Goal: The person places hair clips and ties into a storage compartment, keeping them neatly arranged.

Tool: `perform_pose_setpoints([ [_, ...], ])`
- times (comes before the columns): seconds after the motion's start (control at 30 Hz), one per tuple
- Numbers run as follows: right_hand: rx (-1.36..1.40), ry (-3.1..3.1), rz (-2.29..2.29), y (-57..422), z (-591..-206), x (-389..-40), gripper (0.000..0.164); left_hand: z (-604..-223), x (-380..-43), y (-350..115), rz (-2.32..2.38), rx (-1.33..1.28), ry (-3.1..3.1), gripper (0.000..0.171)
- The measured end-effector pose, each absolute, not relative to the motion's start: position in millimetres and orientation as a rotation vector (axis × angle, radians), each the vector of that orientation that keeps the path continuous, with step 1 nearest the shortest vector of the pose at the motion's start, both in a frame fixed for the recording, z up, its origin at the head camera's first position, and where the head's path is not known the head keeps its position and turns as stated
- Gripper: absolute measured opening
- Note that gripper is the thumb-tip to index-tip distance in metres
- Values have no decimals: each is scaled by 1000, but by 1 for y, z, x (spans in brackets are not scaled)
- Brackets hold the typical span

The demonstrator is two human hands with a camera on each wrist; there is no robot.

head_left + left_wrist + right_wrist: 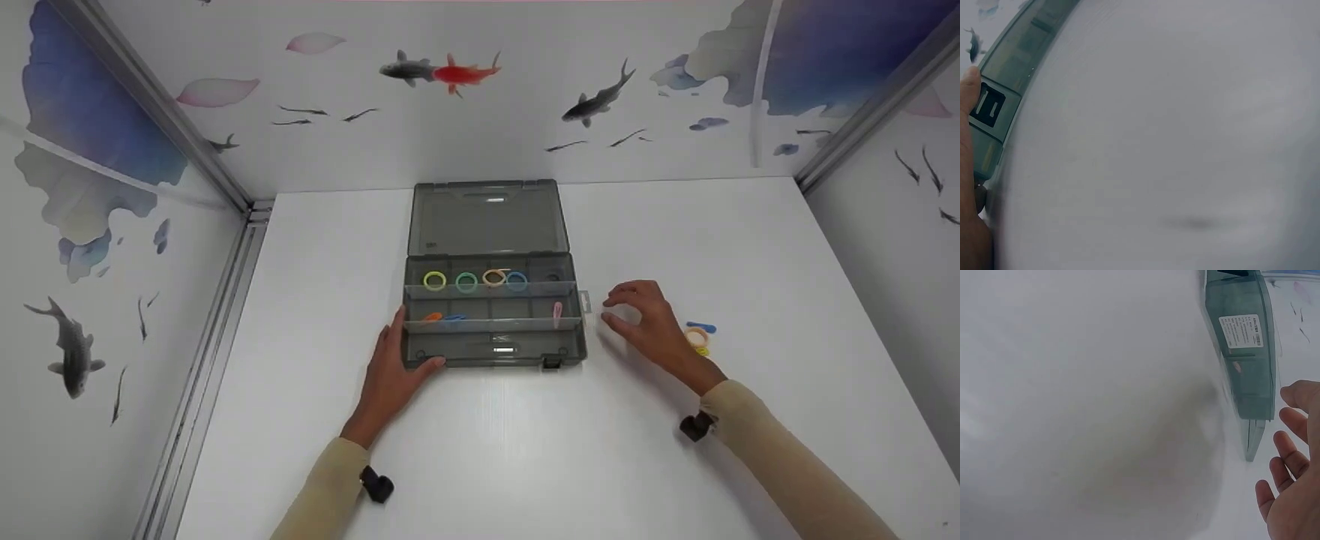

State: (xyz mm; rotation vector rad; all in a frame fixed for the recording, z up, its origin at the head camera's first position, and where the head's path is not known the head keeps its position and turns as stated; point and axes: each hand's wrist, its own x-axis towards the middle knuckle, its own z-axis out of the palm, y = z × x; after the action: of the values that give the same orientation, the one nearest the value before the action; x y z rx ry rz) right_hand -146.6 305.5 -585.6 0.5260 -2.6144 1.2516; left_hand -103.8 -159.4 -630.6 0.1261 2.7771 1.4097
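Note:
A grey see-through compartment box [450, 348] stands with its lid [487, 217] tipped back. Coloured rings lie in its back row: yellow [434, 281], green [466, 282], orange [493, 278] and blue [517, 282]. In the middle row are an orange piece [432, 317], a blue piece [455, 319] and, at the right, a pink clip-like piece [558, 310]. My left hand [391, 379] rests against the box's front left corner, thumb along the front edge, fingers along the side. Beside the right wall, my right hand [646, 324] holds nothing, thumb and forefinger apart.
On the table right of my right hand lie a slim blue piece [702, 328], an orange ring [697, 338] and a yellow piece [702, 351]. A clear tab [586, 301] juts from the box's right side. Printed walls [510, 150] enclose the white table [495, 442].

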Motion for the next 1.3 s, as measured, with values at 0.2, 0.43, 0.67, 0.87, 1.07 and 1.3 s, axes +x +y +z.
perform_pose_setpoints([
  [0.2, 405, -2609, 1250, 321, -592, -135, 15, -631, -104, -160, 1427, 119, 2761, 117],
  [0.43, 322, -2604, 1226, 338, -599, -122, 16, -631, -104, -160, 1417, 122, 2765, 116],
  [0.67, 304, -2531, 1309, 354, -606, -110, 18, -631, -105, -160, 1417, 116, 2760, 115],
  [0.87, 244, -2524, 1285, 364, -609, -102, 20, -631, -104, -160, 1413, 119, 2773, 116],
  [1.07, 198, -2504, 1316, 373, -608, -95, 19, -633, -103, -160, 1398, 150, 2802, 116],
  [1.3, 150, -2491, 1252, 389, -607, -88, 19, -634, -104, -160, 1394, 149, 2813, 116],
])
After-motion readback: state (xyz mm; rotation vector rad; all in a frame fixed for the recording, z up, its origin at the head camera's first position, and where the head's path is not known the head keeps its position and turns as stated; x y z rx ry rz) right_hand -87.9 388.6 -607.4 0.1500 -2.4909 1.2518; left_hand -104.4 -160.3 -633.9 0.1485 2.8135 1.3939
